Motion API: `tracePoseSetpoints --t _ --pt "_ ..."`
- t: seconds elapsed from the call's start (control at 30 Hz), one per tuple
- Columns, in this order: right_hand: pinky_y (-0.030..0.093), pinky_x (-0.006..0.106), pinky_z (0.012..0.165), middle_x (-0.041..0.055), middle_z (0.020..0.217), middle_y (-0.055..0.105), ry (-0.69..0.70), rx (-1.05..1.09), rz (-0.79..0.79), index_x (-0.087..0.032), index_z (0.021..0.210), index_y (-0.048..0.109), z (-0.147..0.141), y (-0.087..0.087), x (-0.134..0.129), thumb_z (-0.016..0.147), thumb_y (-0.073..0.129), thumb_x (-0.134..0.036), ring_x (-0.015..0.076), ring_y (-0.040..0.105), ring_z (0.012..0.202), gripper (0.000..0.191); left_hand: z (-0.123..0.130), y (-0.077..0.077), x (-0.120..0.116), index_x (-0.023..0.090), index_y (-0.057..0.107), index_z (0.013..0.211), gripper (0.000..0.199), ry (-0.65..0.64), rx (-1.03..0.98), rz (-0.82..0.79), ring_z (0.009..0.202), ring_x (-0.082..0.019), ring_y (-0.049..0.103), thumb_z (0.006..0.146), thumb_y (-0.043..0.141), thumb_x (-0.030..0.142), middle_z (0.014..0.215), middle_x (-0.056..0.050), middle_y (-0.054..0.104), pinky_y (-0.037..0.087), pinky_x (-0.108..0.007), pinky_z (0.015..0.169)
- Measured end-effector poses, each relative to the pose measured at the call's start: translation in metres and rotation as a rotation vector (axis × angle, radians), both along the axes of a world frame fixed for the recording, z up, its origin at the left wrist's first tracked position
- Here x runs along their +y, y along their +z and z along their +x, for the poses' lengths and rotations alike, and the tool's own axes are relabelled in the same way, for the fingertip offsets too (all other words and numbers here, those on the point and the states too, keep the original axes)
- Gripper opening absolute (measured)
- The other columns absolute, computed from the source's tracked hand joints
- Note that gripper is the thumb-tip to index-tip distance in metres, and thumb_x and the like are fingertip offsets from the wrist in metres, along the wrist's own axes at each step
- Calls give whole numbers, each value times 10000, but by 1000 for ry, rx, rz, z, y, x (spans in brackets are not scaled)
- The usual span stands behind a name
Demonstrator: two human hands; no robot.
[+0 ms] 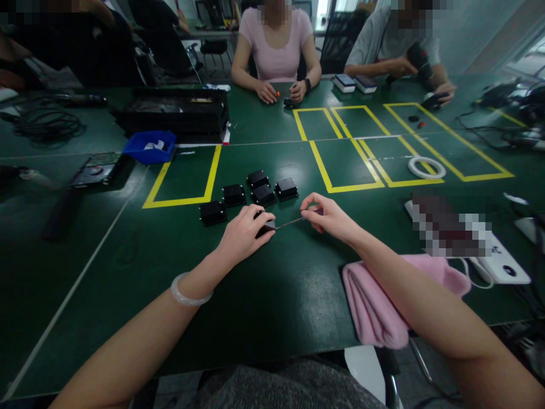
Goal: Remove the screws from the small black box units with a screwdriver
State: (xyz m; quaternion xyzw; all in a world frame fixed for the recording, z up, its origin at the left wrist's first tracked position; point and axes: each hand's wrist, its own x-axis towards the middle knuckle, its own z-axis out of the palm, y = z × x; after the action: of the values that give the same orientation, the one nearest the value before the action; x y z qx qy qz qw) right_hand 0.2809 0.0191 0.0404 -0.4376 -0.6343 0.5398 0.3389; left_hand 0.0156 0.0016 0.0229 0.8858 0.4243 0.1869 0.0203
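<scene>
My left hand [247, 230] is closed around a small black box [266, 226] and steadies it on the green tabletop. In my right hand [326, 215] a screwdriver [290, 223] is pinched by its handle, mostly hidden by the fingers. Its thin metal shaft points left, and the tip meets or nearly meets the near right corner of the held box. Just beyond my left hand sit several similar black boxes, among them one at the left [213, 213] and one at the right [286, 189].
A folded pink cloth [374, 301] lies under my right forearm. Yellow tape rectangles [181, 201] mark the green table [272, 307]. Farther off are a blue tray [149, 149], a black case [170, 116], a white ring [427, 167] and a white device [506, 264]. Two people sit opposite.
</scene>
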Motion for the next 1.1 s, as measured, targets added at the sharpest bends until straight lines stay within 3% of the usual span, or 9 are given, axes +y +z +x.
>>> tracePoseSetpoints --t 0.13,0.33,0.57,0.8,1.1 --pt "310 202 432 -110 447 424 -9 -29 3 -196 900 525 -1 0 0 959 555 -372 83 417 382 187 0 0 0 199 618 1228 276 1 9 3 1131 -303 622 971 631 300 1227 -131 604 596 -430 850" --pt "299 192 421 -116 496 453 0 19 2 -199 938 519 0 0 0 888 635 -309 77 419 400 168 0 0 0 193 612 1221 271 2 13 16 1119 -290 617 972 638 296 1225 -129 604 593 -414 839" --pt "309 202 429 -113 442 423 -14 -20 -5 -202 886 521 0 0 0 952 590 -396 82 417 375 216 0 0 0 191 616 1228 278 -4 5 9 1118 -296 616 976 628 309 1222 -131 600 587 -418 843" --pt "282 197 427 -120 487 447 5 37 7 -201 912 518 0 1 0 876 668 -316 72 407 400 192 0 1 0 192 620 1232 281 3 16 -4 1113 -295 617 973 624 299 1224 -133 603 588 -421 846" --pt "308 204 419 -125 429 418 -5 14 -19 -207 885 511 0 -1 0 938 611 -388 77 396 359 213 1 1 0 188 623 1224 273 4 15 12 1120 -296 619 978 619 307 1221 -136 607 592 -421 849"
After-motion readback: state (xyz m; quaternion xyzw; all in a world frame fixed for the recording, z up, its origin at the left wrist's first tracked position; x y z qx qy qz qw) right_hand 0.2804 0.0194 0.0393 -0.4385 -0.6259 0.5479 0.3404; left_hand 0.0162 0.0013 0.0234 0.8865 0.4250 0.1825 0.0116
